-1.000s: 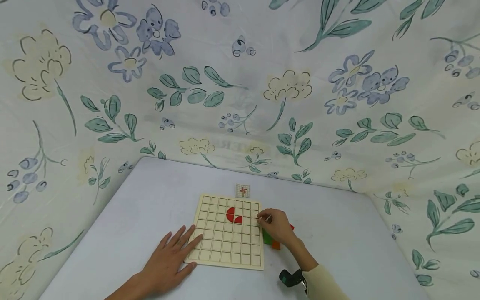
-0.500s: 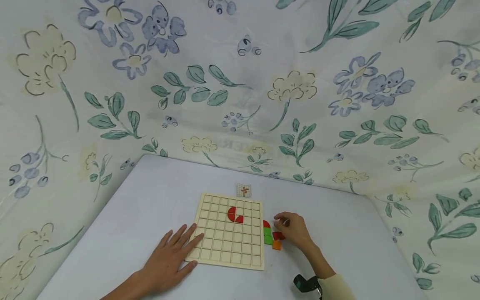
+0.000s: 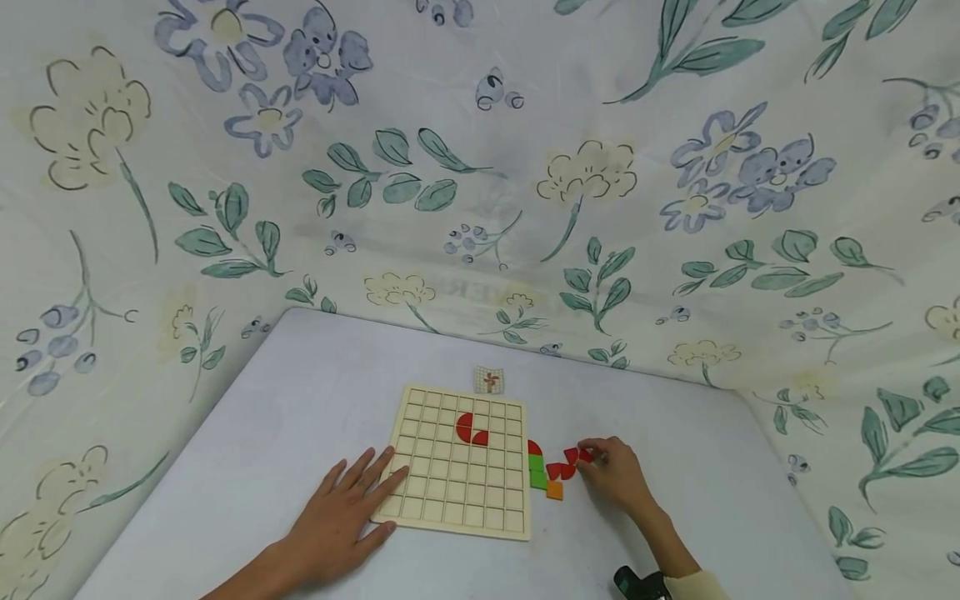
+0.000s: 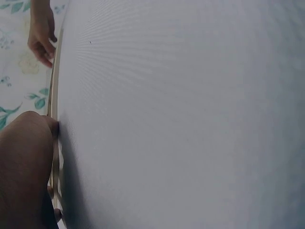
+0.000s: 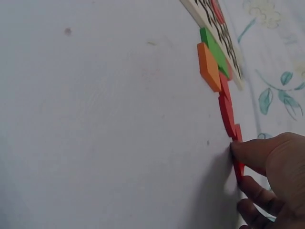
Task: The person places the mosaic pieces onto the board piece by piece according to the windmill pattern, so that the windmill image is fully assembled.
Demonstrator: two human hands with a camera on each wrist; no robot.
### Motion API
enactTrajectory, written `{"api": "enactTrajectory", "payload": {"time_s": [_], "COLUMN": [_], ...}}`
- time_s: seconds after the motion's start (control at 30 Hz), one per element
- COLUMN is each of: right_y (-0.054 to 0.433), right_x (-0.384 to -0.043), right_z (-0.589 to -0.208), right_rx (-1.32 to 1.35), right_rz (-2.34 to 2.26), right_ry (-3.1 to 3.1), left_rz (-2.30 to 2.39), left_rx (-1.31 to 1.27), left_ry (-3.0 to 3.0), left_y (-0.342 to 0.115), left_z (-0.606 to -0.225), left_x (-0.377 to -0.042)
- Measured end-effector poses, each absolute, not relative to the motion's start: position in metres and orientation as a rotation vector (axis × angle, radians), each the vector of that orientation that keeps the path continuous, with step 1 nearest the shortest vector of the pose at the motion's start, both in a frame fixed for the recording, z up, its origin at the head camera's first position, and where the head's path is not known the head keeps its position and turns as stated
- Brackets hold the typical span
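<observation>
My left hand (image 3: 337, 517) lies spread with its fingertips on the left edge of a pale wooden grid board (image 3: 450, 492). Two rounded red pieces (image 3: 464, 427) sit in the board's upper middle. Right of the board, my right hand (image 3: 615, 473) pinches a small red piece (image 5: 239, 168) between thumb and finger, low over the table; its outline is partly covered by the fingers. Several other red pieces (image 3: 567, 472) lie just left of those fingertips. Green squares (image 3: 537, 472) and a red rounded piece (image 3: 534, 448) line the board's right edge, near an orange square (image 3: 554, 491).
A small card with a grid and red pinwheel picture (image 3: 489, 380) lies behind the board. White table (image 3: 322, 383) surrounds it, backed by a flower-print cloth (image 3: 480, 233). A black device (image 3: 637, 583) is at the right wrist.
My right hand has moved right, from the board's right edge to the red pieces beside it, uncovering the green, orange and red pieces. The left hand stays in place.
</observation>
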State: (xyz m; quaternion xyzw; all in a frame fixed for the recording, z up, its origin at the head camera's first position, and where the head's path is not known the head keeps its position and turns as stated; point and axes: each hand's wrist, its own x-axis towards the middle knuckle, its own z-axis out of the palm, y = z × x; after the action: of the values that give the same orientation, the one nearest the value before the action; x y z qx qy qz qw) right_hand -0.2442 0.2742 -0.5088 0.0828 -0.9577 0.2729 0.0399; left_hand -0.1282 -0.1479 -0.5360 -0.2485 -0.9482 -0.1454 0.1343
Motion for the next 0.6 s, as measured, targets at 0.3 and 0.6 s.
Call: {"api": "enactTrajectory", "payload": {"time_s": [0.3,0.6], "right_y": [0.2803,0.2816], "right_x": [-0.2419,-0.2452], "right_z": [-0.511,-0.5086], "right_rx": [0.179,0.15], "right_rz": [0.917,0.967], "right_ry": [-2.955,-2.958], "left_rz": [-0.437,-0.426], "left_rx": [-0.729,-0.733], "left_ry": [-2.737,-2.733], "left_y": [-0.1477,-0.1473], "left_z": [-0.5353,-0.5305], "left_x": [-0.1272,-0.1264]}}
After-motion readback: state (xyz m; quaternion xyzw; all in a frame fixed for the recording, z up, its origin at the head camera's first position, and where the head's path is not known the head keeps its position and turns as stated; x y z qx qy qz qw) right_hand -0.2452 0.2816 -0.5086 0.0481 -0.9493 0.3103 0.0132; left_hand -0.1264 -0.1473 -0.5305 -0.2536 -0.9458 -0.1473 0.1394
